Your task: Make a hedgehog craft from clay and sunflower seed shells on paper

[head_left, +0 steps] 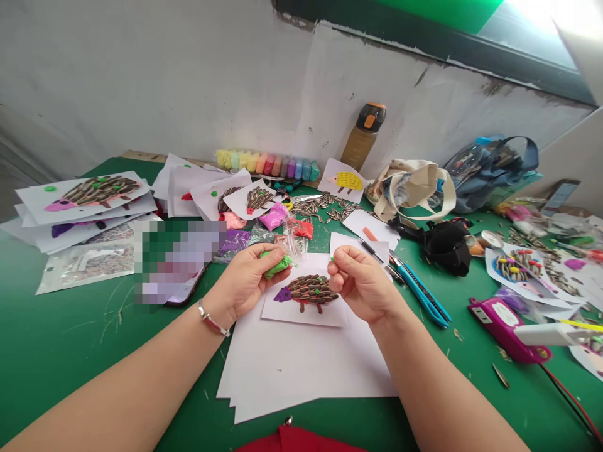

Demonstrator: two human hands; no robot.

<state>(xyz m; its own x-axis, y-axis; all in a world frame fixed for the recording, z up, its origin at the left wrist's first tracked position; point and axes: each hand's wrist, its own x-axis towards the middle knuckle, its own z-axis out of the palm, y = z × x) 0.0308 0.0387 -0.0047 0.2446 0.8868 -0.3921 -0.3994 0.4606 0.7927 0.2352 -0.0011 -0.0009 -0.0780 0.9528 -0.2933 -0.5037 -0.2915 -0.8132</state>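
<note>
1. Gripping a lump of green clay [271, 269], the left hand [249, 276] on my feed has its fingers curled around it.
2. I see the right hand [362, 279] pinching a tiny green bit [332, 258] between thumb and forefinger.
3. Between the hands, beneath them, lies the hedgehog picture [294, 311], its dark seeds [306, 289] dotted green, on white sheets [311, 370].
4. To its right I have a blue cutter [424, 295]; far off, a bottle [358, 144] by the wall [188, 81].

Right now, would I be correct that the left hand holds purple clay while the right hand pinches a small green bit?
Not quite: in the head view, the left hand holds green clay, not purple; the right hand does pinch a small green bit.
</note>
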